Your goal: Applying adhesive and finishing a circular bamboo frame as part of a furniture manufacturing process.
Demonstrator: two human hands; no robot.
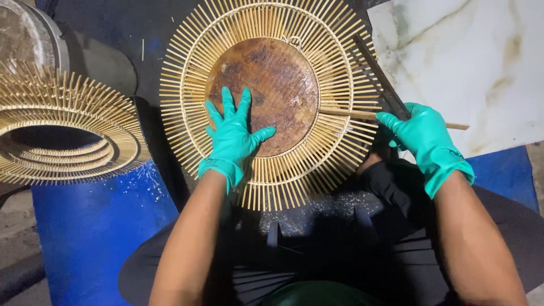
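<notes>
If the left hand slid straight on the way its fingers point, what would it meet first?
The left hand lies flat on the round brown disc, fingers pointing up the picture. Going on, it would cross more disc, then likely reach the far ring of bamboo sticks.

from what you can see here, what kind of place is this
Likely a bamboo craft workshop: a sunburst stick frame under gloved hands, finished frames stacked on a blue drum, a rough floor.

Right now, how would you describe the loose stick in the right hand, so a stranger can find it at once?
Start at the round sunburst frame of bamboo sticks with a brown wooden disc in its centre. At its right edge, the green-gloved right hand pinches one bamboo stick. Unlike the fixed spokes, it lies across them and juts out beyond the glove.
</notes>
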